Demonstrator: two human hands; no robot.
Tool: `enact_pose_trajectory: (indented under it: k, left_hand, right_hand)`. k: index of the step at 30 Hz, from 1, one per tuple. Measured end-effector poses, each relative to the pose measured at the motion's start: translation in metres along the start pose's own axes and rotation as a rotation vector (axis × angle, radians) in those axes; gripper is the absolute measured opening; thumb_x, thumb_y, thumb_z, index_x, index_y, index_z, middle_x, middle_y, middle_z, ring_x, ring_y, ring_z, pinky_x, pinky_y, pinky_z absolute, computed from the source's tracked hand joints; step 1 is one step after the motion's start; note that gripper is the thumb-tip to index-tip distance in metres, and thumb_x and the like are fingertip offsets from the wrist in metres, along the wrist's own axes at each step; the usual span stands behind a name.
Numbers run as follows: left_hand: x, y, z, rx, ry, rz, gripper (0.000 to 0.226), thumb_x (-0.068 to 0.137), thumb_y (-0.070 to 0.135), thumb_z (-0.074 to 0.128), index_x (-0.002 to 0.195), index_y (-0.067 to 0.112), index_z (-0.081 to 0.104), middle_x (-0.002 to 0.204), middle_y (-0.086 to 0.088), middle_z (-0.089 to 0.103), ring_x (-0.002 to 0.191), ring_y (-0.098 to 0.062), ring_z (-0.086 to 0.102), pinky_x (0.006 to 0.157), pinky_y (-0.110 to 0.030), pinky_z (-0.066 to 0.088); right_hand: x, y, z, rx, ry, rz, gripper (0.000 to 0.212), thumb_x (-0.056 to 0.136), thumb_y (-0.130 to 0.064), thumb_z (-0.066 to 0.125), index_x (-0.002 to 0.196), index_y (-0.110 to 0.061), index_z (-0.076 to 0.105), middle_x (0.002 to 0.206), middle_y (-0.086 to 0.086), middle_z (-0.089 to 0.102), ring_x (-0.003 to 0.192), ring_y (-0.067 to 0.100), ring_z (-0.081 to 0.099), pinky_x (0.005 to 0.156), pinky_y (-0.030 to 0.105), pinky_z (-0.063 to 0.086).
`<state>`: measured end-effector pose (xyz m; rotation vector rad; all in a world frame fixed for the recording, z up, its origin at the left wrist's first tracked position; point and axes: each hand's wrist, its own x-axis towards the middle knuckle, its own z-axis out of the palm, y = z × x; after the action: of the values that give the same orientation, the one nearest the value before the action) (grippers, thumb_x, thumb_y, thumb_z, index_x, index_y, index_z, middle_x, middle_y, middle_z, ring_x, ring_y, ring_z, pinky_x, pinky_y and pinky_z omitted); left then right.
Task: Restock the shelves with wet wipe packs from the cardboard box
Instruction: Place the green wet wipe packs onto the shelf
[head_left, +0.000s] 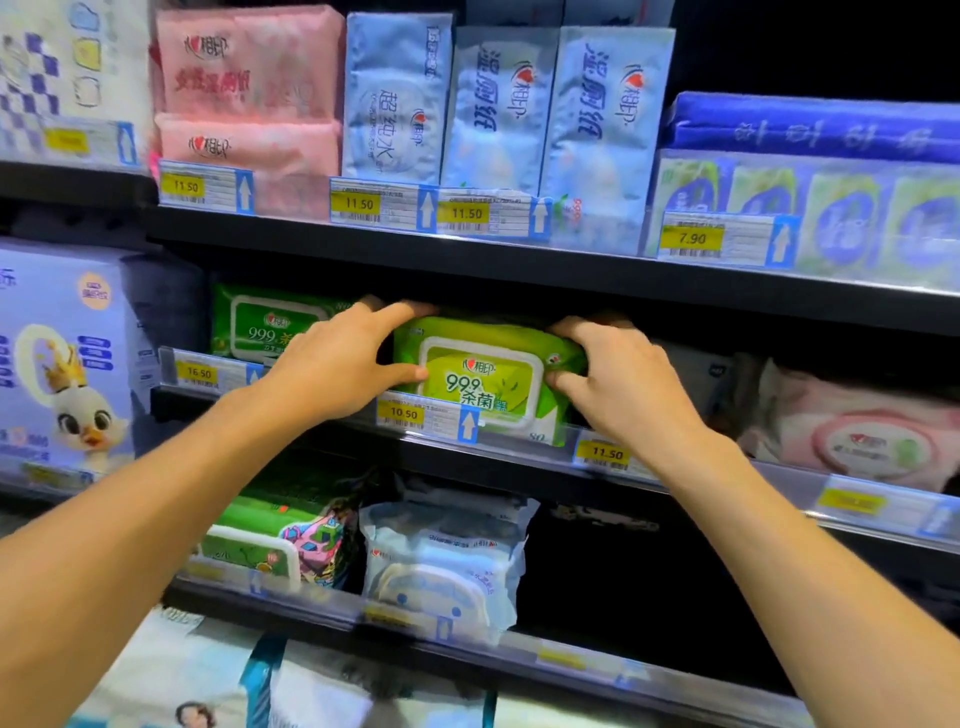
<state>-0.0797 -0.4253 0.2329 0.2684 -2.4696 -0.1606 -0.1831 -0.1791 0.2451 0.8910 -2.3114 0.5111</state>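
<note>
The left hand (343, 358) and right hand (626, 387) grip the green pack (483, 376) by its ends, likely squaring it on the shelf (519, 473).

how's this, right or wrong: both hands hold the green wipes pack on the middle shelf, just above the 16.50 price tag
Wrong tag: the head view shows the left hand and right hand holding the green wipes pack on the middle shelf just above the 10.50 price tag; the 16.50 tag is further left.
</note>
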Motion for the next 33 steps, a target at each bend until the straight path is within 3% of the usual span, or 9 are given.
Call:
enact_pose_trajectory:
  k: [3,7,10,13,16,19,22,28,33]
  left_hand:
    - [-0.006,0.013,-0.005,0.134,0.017,-0.028,0.066,0.085,0.063,0.059,0.143,0.052,0.028,0.132,-0.004,0.049,0.115,-0.034,0.056,0.083,-0.049,0.05]
    - [-0.023,0.023,-0.008,0.17,0.137,-0.045,0.06,0.086,0.063,0.057,0.139,0.041,0.044,0.138,-0.005,0.045,0.118,-0.034,0.051,0.084,-0.051,0.05]
    - [-0.047,0.046,-0.005,0.148,0.259,0.102,0.053,0.084,0.063,0.057,0.126,0.032,0.059,0.13,-0.005,0.054,0.109,-0.035,0.055,0.083,-0.049,0.05]
    - [-0.071,0.08,0.006,0.175,0.258,0.255,0.053,0.081,0.058,0.064,0.123,0.025,0.061,0.121,-0.005,0.059,0.104,-0.036,0.056,0.079,-0.049,0.05]
    - [-0.088,0.114,0.02,0.169,0.228,0.329,0.056,0.085,0.06,0.062,0.125,0.021,0.059,0.119,-0.007,0.06,0.105,-0.037,0.056,0.082,-0.051,0.051]
    - [-0.1,0.152,0.034,0.136,0.178,0.37,0.061,0.084,0.063,0.055,0.128,0.021,0.057,0.121,-0.007,0.06,0.106,-0.037,0.056,0.085,-0.051,0.051]
    - [-0.111,0.193,0.051,0.083,0.11,0.42,0.062,0.081,0.06,0.063,0.128,0.02,0.057,0.122,-0.006,0.06,0.107,-0.036,0.056,0.083,-0.05,0.052]
    - [-0.138,0.276,0.104,0.015,-0.074,0.509,0.064,0.078,0.061,0.064,0.13,0.026,0.055,0.124,-0.001,0.059,0.104,-0.033,0.058,0.078,-0.046,0.051]
    - [-0.167,0.34,0.152,-0.069,-0.257,0.557,0.065,0.079,0.069,0.054,0.134,0.035,0.048,0.131,0.007,0.053,0.113,-0.025,0.055,0.084,-0.044,0.05]
  right_hand:
    - [-0.01,-0.008,-0.004,-0.124,-0.001,-0.028,0.046,0.095,-0.033,0.064,0.14,-0.033,0.054,0.13,0.014,0.056,0.114,0.045,0.058,0.088,0.049,0.052]
    - [-0.036,-0.008,-0.01,-0.091,0.087,-0.085,0.048,0.094,-0.03,0.067,0.139,-0.027,0.051,0.132,0.007,0.047,0.118,0.033,0.051,0.072,0.042,0.046]
    - [-0.068,-0.001,-0.023,-0.081,0.127,-0.179,0.047,0.089,-0.028,0.07,0.133,-0.025,0.053,0.127,0.001,0.051,0.112,0.026,0.05,0.065,0.035,0.042]
    - [-0.099,0.017,-0.041,-0.127,0.058,-0.216,0.045,0.089,-0.03,0.069,0.131,-0.024,0.053,0.121,0.001,0.054,0.109,0.026,0.051,0.067,0.038,0.047]
    - [-0.127,0.043,-0.061,-0.158,-0.089,-0.173,0.047,0.087,-0.033,0.07,0.129,-0.025,0.051,0.118,0.0,0.055,0.109,0.027,0.054,0.079,0.049,0.054]
    - [-0.146,0.075,-0.079,-0.21,-0.272,-0.106,0.055,0.083,-0.038,0.074,0.132,-0.026,0.051,0.124,0.001,0.058,0.115,0.028,0.055,0.089,0.049,0.052]
    - [-0.168,0.109,-0.092,-0.194,-0.392,-0.048,0.064,0.083,-0.04,0.076,0.139,-0.03,0.047,0.134,-0.001,0.057,0.126,0.025,0.052,0.096,0.049,0.05]
    - [-0.228,0.18,-0.107,-0.222,-0.509,0.051,0.07,0.079,-0.045,0.079,0.14,-0.032,0.046,0.14,-0.003,0.055,0.129,0.027,0.052,0.098,0.053,0.049]
    - [-0.286,0.247,-0.13,-0.28,-0.638,0.169,0.074,0.08,-0.043,0.08,0.143,-0.031,0.043,0.143,-0.003,0.053,0.131,0.027,0.051,0.099,0.052,0.049]
